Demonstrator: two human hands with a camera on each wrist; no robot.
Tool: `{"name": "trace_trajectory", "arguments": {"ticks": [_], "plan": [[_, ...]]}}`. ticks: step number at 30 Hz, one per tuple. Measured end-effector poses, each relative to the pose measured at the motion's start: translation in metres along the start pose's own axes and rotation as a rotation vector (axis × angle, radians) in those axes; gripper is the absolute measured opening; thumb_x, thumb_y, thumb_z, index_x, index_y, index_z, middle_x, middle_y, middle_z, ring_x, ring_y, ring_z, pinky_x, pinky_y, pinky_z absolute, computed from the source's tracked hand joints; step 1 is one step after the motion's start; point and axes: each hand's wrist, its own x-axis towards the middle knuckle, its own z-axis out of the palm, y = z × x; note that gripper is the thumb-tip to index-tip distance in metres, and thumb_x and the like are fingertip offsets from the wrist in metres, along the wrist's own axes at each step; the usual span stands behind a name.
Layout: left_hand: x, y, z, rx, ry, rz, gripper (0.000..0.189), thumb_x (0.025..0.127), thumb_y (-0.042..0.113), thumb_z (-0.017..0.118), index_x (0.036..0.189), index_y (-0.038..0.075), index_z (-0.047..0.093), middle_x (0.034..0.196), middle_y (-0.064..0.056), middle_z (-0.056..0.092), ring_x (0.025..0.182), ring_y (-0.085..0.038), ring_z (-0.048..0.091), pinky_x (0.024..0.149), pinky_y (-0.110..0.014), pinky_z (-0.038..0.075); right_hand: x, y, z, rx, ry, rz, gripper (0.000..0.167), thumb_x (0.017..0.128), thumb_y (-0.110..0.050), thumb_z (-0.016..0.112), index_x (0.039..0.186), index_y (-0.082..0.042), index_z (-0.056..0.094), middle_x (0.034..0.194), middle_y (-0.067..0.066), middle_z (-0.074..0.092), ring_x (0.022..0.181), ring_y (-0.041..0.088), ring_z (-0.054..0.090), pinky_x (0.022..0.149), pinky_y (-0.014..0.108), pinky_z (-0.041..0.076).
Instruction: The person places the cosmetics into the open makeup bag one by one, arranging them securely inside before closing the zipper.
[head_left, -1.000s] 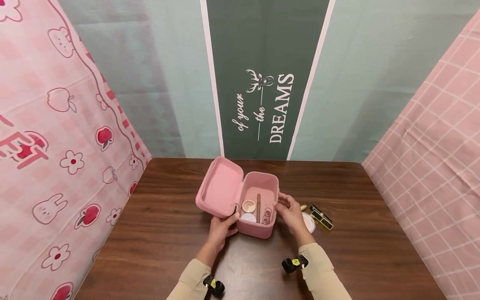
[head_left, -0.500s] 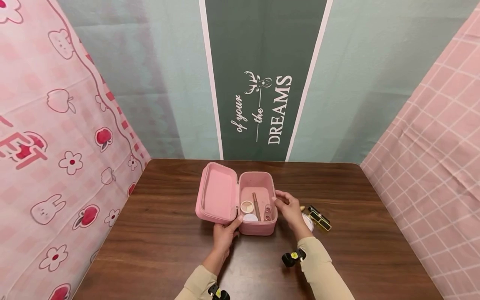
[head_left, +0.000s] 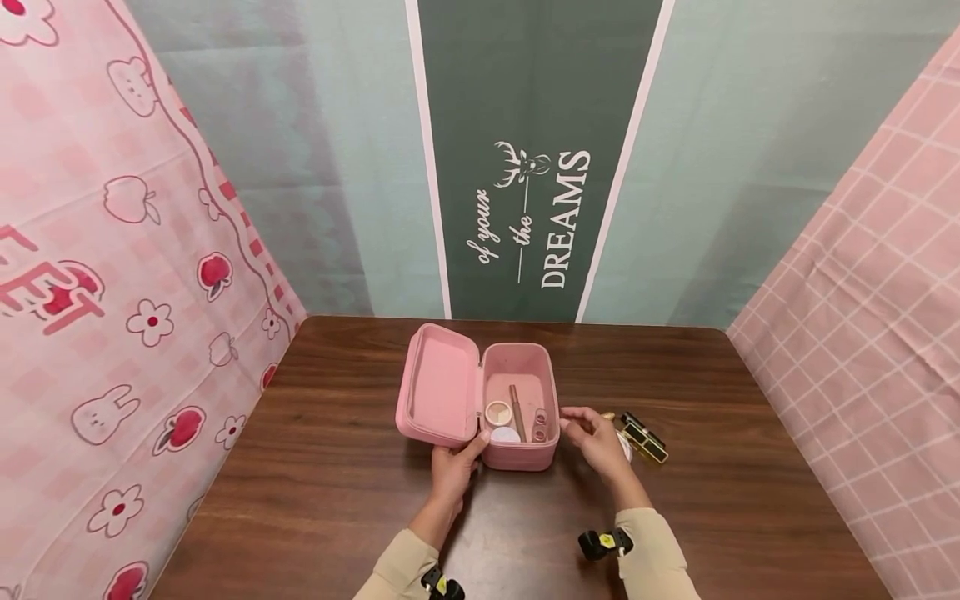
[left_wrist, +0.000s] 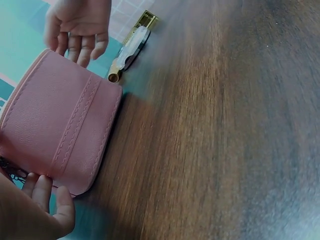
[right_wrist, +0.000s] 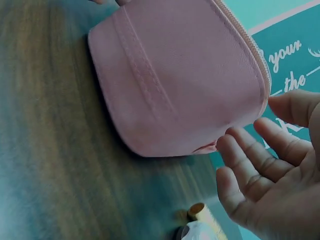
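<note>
A pink makeup case (head_left: 521,456) stands on the table, its lid (head_left: 442,385) swung out to the left. Inside lie a round palette (head_left: 498,413), a white round item (head_left: 505,435), a slim brown pencil-like stick (head_left: 517,410) and a small clear item with pinkish parts (head_left: 540,425). My left hand (head_left: 452,472) grips the case's front left corner, thumb at the rim and fingertips against the side below the lid. Beside the right wall, my right hand (head_left: 600,443) hovers with loosely bent fingers and nothing in them; its fingertips (right_wrist: 235,131) are right by the case's side.
Right of my right hand lie a black and gold cosmetic item (head_left: 643,437), a partly hidden round white compact (head_left: 625,446) and a small gold tube (right_wrist: 199,210). Patterned cloths hang along the table's (head_left: 315,500) back and both sides.
The case has turned slightly, so its front faces me more squarely. My right hand has let go of the right rim and moved a little right and nearer. My left hand keeps its hold.
</note>
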Motion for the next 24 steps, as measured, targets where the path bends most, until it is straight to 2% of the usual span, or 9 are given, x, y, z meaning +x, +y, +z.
{"name": "trace_trajectory", "arguments": {"ticks": [3,5,7,10,14,19,21,24], "plan": [[0.001,0.000,0.000,-0.022,-0.002,-0.018,0.030,0.077,0.017,0.076,0.100,0.002,0.061,0.080,0.002,0.062,0.062,-0.010,0.051,0.054,-0.027,0.040,-0.006,0.005,-0.003,-0.089,0.026,-0.016,0.029,0.089,-0.011,0.063,0.112,0.007,0.059,0.101,0.016,0.063,0.087,0.018,0.058,0.070,0.025,0.046],[-0.003,0.009,0.002,-0.023,-0.005,-0.036,0.030,0.078,0.013,0.075,0.100,-0.001,0.060,0.080,0.002,0.062,0.063,-0.011,0.051,0.054,-0.027,0.040,-0.009,0.010,-0.005,-0.154,0.055,-0.029,0.028,0.089,-0.010,0.063,0.112,0.006,0.059,0.101,0.016,0.064,0.088,0.021,0.059,0.071,0.025,0.046],[-0.007,0.018,0.003,-0.016,-0.010,-0.054,0.031,0.079,0.010,0.073,0.103,-0.004,0.059,0.081,0.002,0.062,0.065,-0.011,0.052,0.056,-0.028,0.041,-0.011,0.016,-0.009,-0.173,0.087,-0.043,0.027,0.087,-0.008,0.064,0.110,0.006,0.060,0.100,0.017,0.064,0.087,0.022,0.060,0.070,0.024,0.047],[-0.009,0.021,0.002,-0.002,-0.012,-0.068,0.032,0.080,0.008,0.072,0.105,-0.006,0.058,0.082,0.001,0.062,0.066,-0.011,0.052,0.057,-0.029,0.042,-0.014,0.026,-0.017,-0.140,0.141,-0.052,0.027,0.084,-0.003,0.067,0.109,0.006,0.060,0.098,0.019,0.064,0.085,0.019,0.061,0.069,0.021,0.047],[0.000,0.004,0.000,-0.017,-0.008,-0.079,0.037,0.079,0.012,0.074,0.108,-0.003,0.058,0.085,0.001,0.062,0.067,-0.011,0.052,0.057,-0.030,0.042,-0.019,0.037,-0.027,-0.124,0.220,-0.059,0.029,0.081,-0.001,0.067,0.107,0.007,0.060,0.096,0.021,0.063,0.081,0.014,0.058,0.068,0.016,0.044],[0.001,0.000,0.000,-0.012,-0.001,-0.030,0.036,0.077,0.017,0.076,0.104,0.000,0.060,0.083,0.000,0.062,0.065,-0.012,0.051,0.055,-0.028,0.041,-0.022,0.044,-0.032,-0.180,0.297,-0.044,0.032,0.078,-0.002,0.069,0.107,0.006,0.060,0.096,0.020,0.063,0.083,0.019,0.058,0.067,0.012,0.041],[0.001,-0.001,-0.001,0.001,-0.005,-0.001,0.034,0.077,0.017,0.076,0.102,0.001,0.060,0.084,0.001,0.062,0.064,-0.011,0.051,0.054,-0.028,0.041,-0.024,0.046,-0.033,-0.213,0.338,-0.035,0.032,0.078,-0.003,0.070,0.107,0.006,0.060,0.097,0.021,0.063,0.084,0.023,0.058,0.067,0.014,0.040],[0.001,-0.002,-0.001,0.009,-0.007,0.016,0.031,0.078,0.016,0.075,0.102,0.002,0.061,0.084,0.001,0.063,0.064,-0.010,0.052,0.054,-0.028,0.041,-0.028,0.048,-0.032,-0.276,0.422,-0.007,0.033,0.077,-0.004,0.071,0.107,0.006,0.061,0.098,0.022,0.063,0.085,0.029,0.058,0.068,0.024,0.040]]}}
